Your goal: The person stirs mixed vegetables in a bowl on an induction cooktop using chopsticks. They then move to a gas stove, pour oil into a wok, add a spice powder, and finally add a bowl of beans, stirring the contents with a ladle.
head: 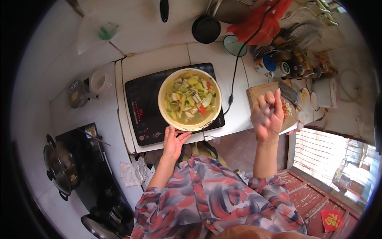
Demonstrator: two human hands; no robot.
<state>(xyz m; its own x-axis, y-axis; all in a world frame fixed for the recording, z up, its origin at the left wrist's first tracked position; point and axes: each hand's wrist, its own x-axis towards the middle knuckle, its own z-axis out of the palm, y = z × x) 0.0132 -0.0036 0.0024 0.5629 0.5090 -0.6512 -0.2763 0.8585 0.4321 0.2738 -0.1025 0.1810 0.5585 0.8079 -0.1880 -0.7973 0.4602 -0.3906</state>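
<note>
A cream-coloured enamel bowl (219,98) rests on a black induction cooktop (143,89). In it lies a soup of yellow-green vegetable pieces, pale chunks and bits of red (191,100). My left hand (173,143) holds the near edge of the bowl, thumb against its side and fingers spread beneath the rim. Raised to the right of the bowl, my right hand (267,119) has its fingers curled around a small grey metal utensil (263,116). Motion blur hides its exact kind; it may be a spoon. Red indicators glow on the cooktop's panel.
Behind my right hand, a wooden cutting board (253,91) bears a cleaver (285,91) and chopped ingredients (287,109). A black power cord (235,71) crosses the counter. Jars (265,64) crowd the right back. At left stand a lidded pot (61,167) and a black stove (92,170).
</note>
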